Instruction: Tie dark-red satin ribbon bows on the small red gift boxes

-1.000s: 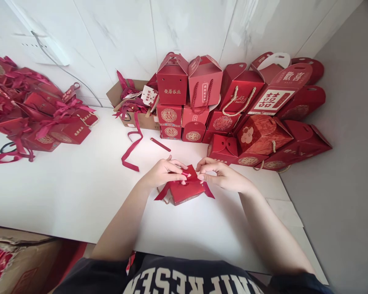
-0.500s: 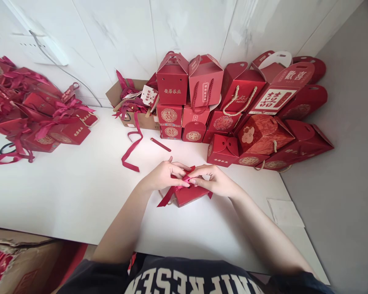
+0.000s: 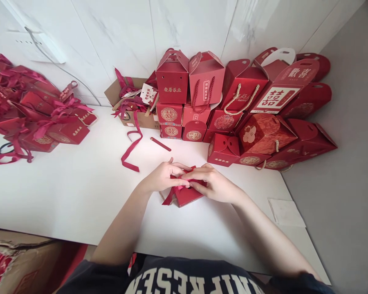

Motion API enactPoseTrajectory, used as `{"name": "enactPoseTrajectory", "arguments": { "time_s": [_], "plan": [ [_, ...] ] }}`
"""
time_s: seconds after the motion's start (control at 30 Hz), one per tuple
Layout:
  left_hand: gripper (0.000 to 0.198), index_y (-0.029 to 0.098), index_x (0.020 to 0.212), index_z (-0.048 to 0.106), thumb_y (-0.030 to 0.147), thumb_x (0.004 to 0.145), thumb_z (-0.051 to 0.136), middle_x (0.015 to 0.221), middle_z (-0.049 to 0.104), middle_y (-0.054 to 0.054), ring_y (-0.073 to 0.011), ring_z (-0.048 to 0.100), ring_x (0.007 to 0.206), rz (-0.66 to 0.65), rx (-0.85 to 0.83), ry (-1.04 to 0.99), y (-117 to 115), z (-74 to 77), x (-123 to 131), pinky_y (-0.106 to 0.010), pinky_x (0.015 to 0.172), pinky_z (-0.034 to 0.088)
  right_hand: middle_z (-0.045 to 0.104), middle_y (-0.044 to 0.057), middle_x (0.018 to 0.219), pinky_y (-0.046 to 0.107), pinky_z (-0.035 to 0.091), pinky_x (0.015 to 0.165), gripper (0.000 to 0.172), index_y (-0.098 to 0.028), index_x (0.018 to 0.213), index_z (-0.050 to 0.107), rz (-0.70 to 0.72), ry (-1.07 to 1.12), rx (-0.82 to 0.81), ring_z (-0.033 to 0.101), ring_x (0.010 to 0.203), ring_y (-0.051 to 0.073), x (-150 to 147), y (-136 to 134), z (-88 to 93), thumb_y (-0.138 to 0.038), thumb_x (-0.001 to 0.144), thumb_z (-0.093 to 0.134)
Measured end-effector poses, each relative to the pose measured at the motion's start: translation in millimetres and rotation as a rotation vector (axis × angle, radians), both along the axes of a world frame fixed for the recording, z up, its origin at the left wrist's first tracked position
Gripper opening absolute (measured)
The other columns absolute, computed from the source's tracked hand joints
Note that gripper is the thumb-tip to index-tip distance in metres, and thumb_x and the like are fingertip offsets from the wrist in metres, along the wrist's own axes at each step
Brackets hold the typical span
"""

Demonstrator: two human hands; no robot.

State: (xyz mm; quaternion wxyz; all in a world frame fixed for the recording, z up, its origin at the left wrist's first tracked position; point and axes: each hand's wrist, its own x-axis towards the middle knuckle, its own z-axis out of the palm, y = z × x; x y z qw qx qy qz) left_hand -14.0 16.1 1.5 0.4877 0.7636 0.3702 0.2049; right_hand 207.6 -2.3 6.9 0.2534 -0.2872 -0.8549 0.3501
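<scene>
A small red gift box (image 3: 186, 196) lies on the white table (image 3: 79, 192) in front of me, with a dark red ribbon (image 3: 169, 197) trailing off its left side. My left hand (image 3: 163, 176) rests on the box's left half, fingers pinched on the ribbon at the top. Over the right half sits my right hand (image 3: 213, 182), fingertips meeting the left hand's and pinched on the same ribbon. The top of the box is mostly hidden under both hands.
Stacked red gift boxes (image 3: 233, 106) line the back wall. A cardboard carton of ribbons and tags (image 3: 131, 102) stands left of them, a loose ribbon (image 3: 131, 149) and a red strip (image 3: 160, 144) lie before it. Ribboned boxes (image 3: 37, 114) pile at far left. A cardboard box (image 3: 15, 265) sits below the table.
My right hand has moved left onto the box until its fingertips meet the left hand's. The ribbon end on the right has drawn in under it.
</scene>
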Motion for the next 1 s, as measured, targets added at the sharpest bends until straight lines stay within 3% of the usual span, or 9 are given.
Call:
{"name": "enactPoseTrajectory", "arguments": {
  "time_s": [0.1, 0.17, 0.27, 0.37, 0.47, 0.6, 0.77, 1.0],
  "plan": [
    [0.020, 0.022, 0.071, 0.075, 0.035, 0.083, 0.066, 0.100, 0.074, -0.002, -0.0217, 0.064, 0.109, 0.015, 0.032, 0.013, -1, -2.2, 1, -0.047, 0.122, 0.001, 0.068, 0.001, 0.085, 0.030, 0.047, 0.074, 0.018, -0.023, 0.110, 0.059, -0.082, 0.054, -0.170, 0.062, 0.075, 0.015, 4, -1, 2.4, -0.025, 0.093, 0.054],
    [0.020, 0.022, 0.070, 0.073, 0.036, 0.082, 0.066, 0.093, 0.075, -0.002, -0.0222, 0.064, 0.109, 0.016, 0.059, 0.016, -2, -4.2, 1, -0.047, 0.122, 0.002, 0.065, 0.001, 0.082, 0.027, 0.047, 0.067, 0.012, -0.022, 0.101, 0.059, -0.167, 0.069, -0.228, 0.059, 0.072, 0.014, 4, -1, 0.8, -0.029, 0.093, 0.054],
    [0.018, 0.022, 0.072, 0.071, 0.037, 0.082, 0.067, 0.078, 0.075, -0.002, -0.0233, 0.061, 0.115, 0.014, 0.114, 0.013, -4, -6.7, 2, -0.049, 0.122, 0.006, 0.063, 0.002, 0.082, 0.028, 0.045, 0.070, 0.014, -0.021, 0.086, 0.065, -0.221, 0.053, -0.167, 0.058, 0.077, 0.015, 1, 0, -5.1, -0.032, 0.092, 0.057],
    [0.020, 0.020, 0.074, 0.065, 0.039, 0.082, 0.067, 0.076, 0.075, -0.002, -0.0235, 0.065, 0.109, 0.024, 0.118, 0.013, -6, -6.7, 2, -0.053, 0.120, 0.010, 0.062, 0.003, 0.083, 0.029, 0.045, 0.072, 0.016, -0.021, 0.083, 0.068, -0.203, 0.069, -0.145, 0.058, 0.079, 0.016, -2, 1, -9.4, -0.031, 0.092, 0.058],
    [0.024, 0.021, 0.075, 0.052, 0.038, 0.082, 0.068, 0.072, 0.075, -0.001, -0.0228, 0.069, 0.102, 0.067, 0.074, -0.020, -9, -4.6, 2, -0.055, 0.120, 0.007, 0.061, 0.003, 0.084, 0.028, 0.045, 0.071, 0.018, -0.021, 0.083, 0.067, -0.180, 0.079, -0.166, 0.058, 0.079, 0.016, 2, 3, -7.8, -0.030, 0.093, 0.056],
    [0.035, 0.022, 0.071, 0.040, 0.037, 0.081, 0.069, 0.069, 0.074, -0.001, -0.0232, 0.068, 0.106, 0.071, 0.036, -0.040, -10, -3.2, 2, -0.054, 0.120, 0.001, 0.060, 0.003, 0.086, 0.030, 0.046, 0.078, 0.018, -0.020, 0.083, 0.065, -0.200, 0.078, -0.183, 0.057, 0.081, 0.016, 7, 4, -3.5, -0.031, 0.094, 0.055],
    [0.034, 0.021, 0.071, 0.040, 0.035, 0.082, 0.068, 0.066, 0.072, 0.002, -0.0218, 0.072, 0.089, 0.057, 0.032, -0.032, -9, -4.5, 0, -0.055, 0.120, 0.000, 0.060, 0.005, 0.095, 0.034, 0.046, 0.086, 0.017, -0.024, 0.095, 0.069, -0.233, 0.067, -0.161, 0.058, 0.091, 0.019, -1, 2, -11.8, -0.038, 0.090, 0.061],
    [0.031, 0.021, 0.073, 0.037, 0.034, 0.086, 0.062, 0.081, 0.077, -0.002, -0.0213, 0.071, 0.099, 0.010, -0.067, -0.079, -7, -3.5, -3, -0.052, 0.120, -0.005, 0.066, 0.004, 0.083, 0.036, 0.044, 0.082, 0.012, -0.022, 0.084, 0.068, -0.204, 0.172, -0.084, 0.058, 0.082, 0.019, -6, 5, -17.0, -0.034, 0.086, 0.068]
  ]
}}
